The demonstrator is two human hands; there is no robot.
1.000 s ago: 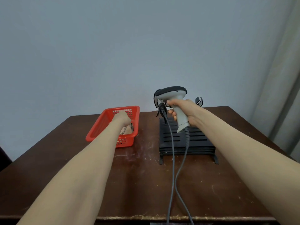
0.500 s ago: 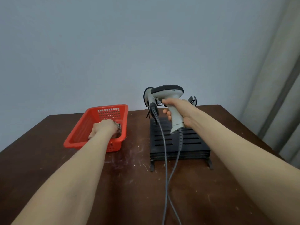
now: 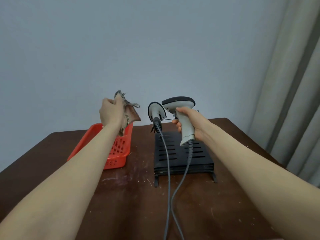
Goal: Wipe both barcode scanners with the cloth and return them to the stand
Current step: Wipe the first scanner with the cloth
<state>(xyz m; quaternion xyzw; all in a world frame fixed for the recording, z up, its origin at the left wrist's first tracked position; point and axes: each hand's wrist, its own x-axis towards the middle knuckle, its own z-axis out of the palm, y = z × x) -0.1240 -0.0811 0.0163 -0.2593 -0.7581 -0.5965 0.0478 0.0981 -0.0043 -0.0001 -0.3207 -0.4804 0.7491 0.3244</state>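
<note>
My right hand [image 3: 192, 124] grips the handle of a white barcode scanner [image 3: 181, 108] with a dark top, held upright above the black slotted stand [image 3: 181, 158]. Its grey cable [image 3: 180, 187] hangs down to the table's front. A second white scanner [image 3: 156, 110] sits at the stand's back left with its own cable running forward. My left hand [image 3: 110, 113] holds a brownish cloth [image 3: 129, 111] with a checked edge, raised above the red basket [image 3: 114, 153].
The dark wooden table [image 3: 135, 196] carries the red basket at left and the stand at centre. A pale wall stands behind. Grey curtains [image 3: 294, 84] hang at the right, past the table's right edge.
My left hand has lifted the cloth out of the red basket and raised it. My right hand still holds the scanner above the stand, little moved.
</note>
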